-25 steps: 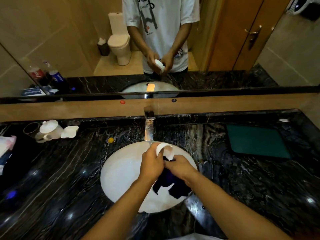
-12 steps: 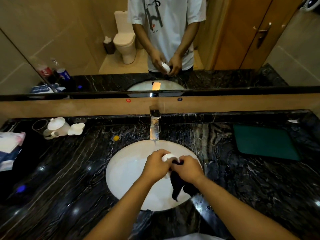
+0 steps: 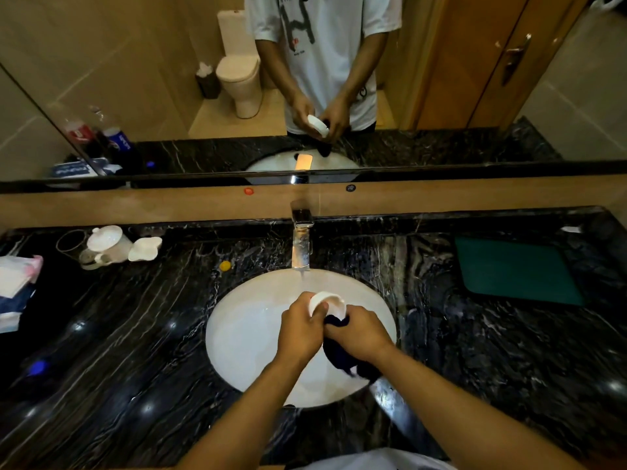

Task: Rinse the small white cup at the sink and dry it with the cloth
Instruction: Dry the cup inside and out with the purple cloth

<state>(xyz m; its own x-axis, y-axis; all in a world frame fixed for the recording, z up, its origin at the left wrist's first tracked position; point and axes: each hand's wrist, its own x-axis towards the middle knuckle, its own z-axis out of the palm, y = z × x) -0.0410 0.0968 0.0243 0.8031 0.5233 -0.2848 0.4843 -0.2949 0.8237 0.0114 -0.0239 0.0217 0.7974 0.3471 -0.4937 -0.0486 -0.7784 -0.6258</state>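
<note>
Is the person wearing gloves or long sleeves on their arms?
No gloves and no long sleeves. The left hand and right hand are bare, with no rings, watch or bracelet that I can see. Both forearms are uncovered all the way down the picture. The mirror shows a white short-sleeved T-shirt with a dark print, its sleeves ending above the elbows.

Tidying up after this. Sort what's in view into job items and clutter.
In use: small white cup, dark cloth, sink, tap, left hand, right hand.

Lying about: white teapot, green mat, yellow cap.
</note>
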